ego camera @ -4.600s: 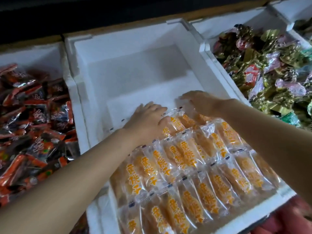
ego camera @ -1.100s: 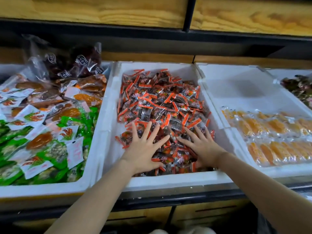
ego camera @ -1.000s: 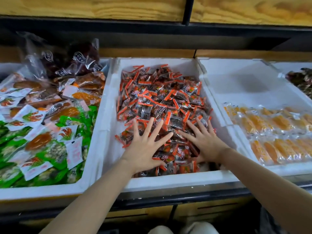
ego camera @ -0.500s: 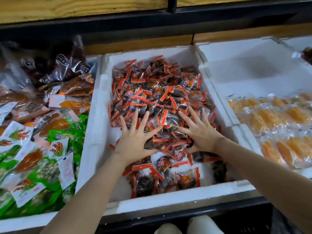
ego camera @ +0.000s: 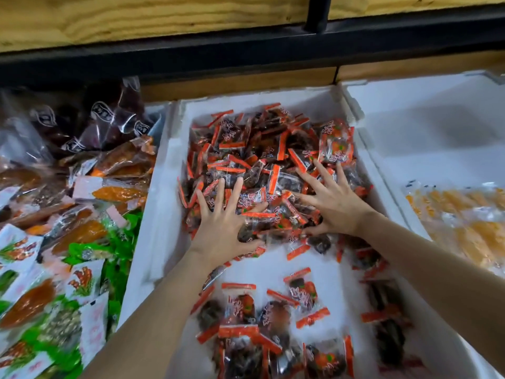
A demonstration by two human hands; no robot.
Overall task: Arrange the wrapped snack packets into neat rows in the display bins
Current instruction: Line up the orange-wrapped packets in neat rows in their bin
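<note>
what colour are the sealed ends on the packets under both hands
Orange-red strips on clear wrappers around dark contents, on the packets, seen in the head view.

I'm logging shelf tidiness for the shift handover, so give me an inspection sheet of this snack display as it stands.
Surface: white foam bin, bare floor showing in its near half.
Job's things: red-edged packets heaped unsorted in the far half; loose packets scattered near the front, no rows.
Clutter: mixed packets piled to its left.
Hands: left hand and right hand flat, fingers spread, pressing on the heap.
Cables: nothing seen.
Surroundings: orange packets in the right bin; wooden shelf above.
</note>
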